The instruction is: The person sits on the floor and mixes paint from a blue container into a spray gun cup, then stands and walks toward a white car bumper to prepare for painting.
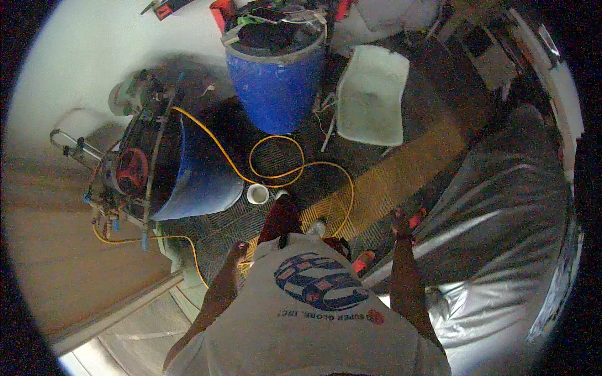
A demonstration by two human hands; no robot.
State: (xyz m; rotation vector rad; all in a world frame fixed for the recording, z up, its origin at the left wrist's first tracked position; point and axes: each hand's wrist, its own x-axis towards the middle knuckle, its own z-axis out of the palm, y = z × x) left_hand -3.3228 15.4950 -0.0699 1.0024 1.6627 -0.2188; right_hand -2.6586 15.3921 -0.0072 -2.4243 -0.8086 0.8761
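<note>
My left hand (239, 249) hangs low beside my left leg, over the floor. Its fingers are too dark and small to make out, and I see nothing clearly held in it. On the other side, my right hand (402, 224) is at the edge of a wrinkled silver-grey cover (489, 207). A small red-orange object (416, 219) shows right next to this hand; whether the fingers grip it is unclear. Another red-orange object (364, 261) lies nearer my body, between my right leg and right forearm. Its kind does not show.
A yellow hose (216, 147) loops across the dark patterned floor before my feet. A white cup-like container (257, 194) stands left of them. Ahead are a filled blue drum (276, 88) and a white chair (373, 94). To the left, a machine with a red wheel (132, 171) adjoins another blue drum (204, 182).
</note>
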